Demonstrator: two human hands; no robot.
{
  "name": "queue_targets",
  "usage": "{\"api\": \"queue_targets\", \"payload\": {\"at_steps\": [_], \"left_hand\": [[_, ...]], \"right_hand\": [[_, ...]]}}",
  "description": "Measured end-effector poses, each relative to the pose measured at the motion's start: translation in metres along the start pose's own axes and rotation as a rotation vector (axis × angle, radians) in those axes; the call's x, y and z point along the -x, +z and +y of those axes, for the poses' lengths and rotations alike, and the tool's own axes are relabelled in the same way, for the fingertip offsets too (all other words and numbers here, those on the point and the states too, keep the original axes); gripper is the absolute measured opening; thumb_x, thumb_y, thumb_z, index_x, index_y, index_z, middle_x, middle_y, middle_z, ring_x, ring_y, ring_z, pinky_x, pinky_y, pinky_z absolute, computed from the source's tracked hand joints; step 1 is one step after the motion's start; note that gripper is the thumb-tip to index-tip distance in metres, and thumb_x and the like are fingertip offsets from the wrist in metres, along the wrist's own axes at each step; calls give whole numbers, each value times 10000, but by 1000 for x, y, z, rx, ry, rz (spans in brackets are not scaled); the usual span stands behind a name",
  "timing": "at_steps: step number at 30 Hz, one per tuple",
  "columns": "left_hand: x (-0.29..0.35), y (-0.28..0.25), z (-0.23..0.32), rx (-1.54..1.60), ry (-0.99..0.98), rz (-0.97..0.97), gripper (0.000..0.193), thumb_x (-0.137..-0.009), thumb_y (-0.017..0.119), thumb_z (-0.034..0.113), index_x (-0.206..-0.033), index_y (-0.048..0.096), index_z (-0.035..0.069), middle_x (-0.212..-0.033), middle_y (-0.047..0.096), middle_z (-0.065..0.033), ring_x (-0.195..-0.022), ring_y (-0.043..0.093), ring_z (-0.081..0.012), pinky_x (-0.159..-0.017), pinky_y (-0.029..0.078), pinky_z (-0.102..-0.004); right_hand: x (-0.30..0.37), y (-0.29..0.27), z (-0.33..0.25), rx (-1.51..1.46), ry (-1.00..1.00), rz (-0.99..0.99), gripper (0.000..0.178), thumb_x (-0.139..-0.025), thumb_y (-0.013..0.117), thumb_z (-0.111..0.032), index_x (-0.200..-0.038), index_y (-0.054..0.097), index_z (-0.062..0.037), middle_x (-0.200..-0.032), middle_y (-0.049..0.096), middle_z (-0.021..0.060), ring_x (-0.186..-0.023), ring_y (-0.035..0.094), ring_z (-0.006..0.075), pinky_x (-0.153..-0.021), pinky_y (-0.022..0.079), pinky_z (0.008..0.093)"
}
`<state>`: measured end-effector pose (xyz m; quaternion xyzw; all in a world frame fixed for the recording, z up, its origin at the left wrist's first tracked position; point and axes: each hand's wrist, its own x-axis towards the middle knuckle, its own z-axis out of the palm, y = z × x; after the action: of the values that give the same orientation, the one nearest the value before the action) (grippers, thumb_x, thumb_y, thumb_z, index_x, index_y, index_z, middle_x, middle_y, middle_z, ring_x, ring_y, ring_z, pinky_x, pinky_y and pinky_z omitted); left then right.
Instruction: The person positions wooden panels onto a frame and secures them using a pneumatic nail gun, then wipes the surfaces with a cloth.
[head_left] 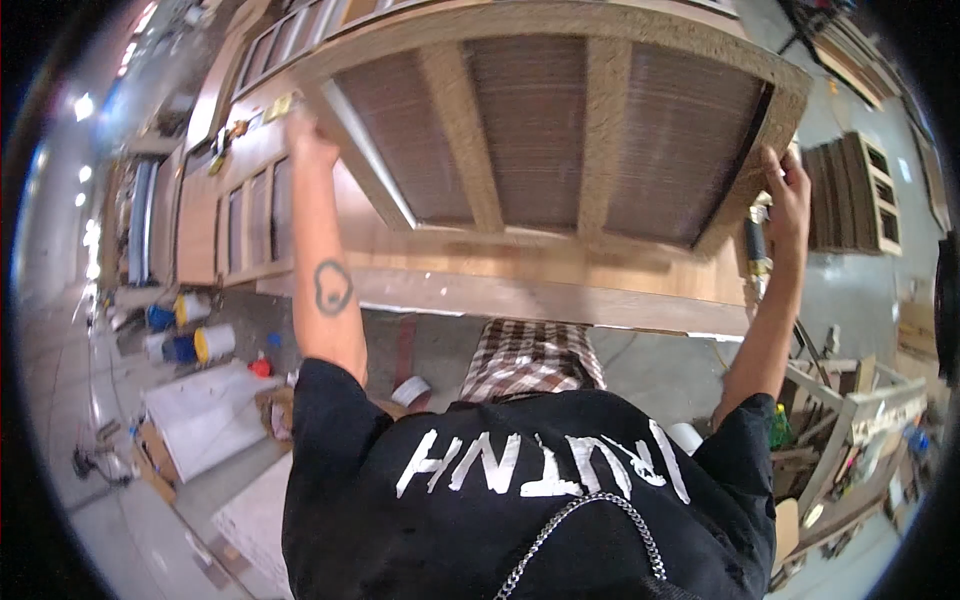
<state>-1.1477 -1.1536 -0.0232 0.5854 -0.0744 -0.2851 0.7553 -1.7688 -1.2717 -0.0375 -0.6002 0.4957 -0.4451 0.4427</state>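
Note:
A large wooden framed panel [607,130] is held up at a tilt over the workbench. It has a rough rim, two crossbars and brown sheet in the bays between them. My left hand [312,140] grips its left edge, though the fingers are somewhat blurred. At the opposite edge my right hand [788,185] is closed on the rim, fingers showing on its outer side. A pale strip runs along the inside of the panel's left bay. Below it lies the wooden workbench top [480,290], partly covered by the panel.
Hand tools [240,128] lie on the bench left of my forearm. Other slatted frames [255,225] rest at the left, and a stack of frames [850,195] stands at the right. Buckets [212,343] and white sheets [215,415] are on the floor; a wooden rack [860,420] is at lower right.

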Motion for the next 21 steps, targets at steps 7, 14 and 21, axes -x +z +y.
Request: {"api": "queue_targets", "payload": {"at_steps": [7,14,21], "left_hand": [[-81,-41,-94,-332,-251,-217,651,-904,547,537,-1372,463,92,-1371,500,-93,-1261,451,-216,-1036,371,-408],[-44,-84,-148,-591,-312,22,736,-905,513,617,-1448,313,161,-1067,596,-133,-868,566,-236,-801,487,-432],[96,-241,-103,-395,-271,137,515,-949,552,439,-1259,452,39,-978,673,-158,-801,662,-229,-747,538,-336]], "right_hand": [[-46,31,102,293,410,-162,578,-873,666,-485,-913,681,91,-716,595,61,-643,527,147,-608,439,310],[-17,-18,188,910,-115,115,449,-950,572,-387,-1150,618,13,-917,667,197,-831,649,323,-740,503,428],[29,-9,182,1278,173,-93,691,-880,656,-405,-1403,407,-27,-1182,551,305,-1081,570,415,-919,469,480]]}}
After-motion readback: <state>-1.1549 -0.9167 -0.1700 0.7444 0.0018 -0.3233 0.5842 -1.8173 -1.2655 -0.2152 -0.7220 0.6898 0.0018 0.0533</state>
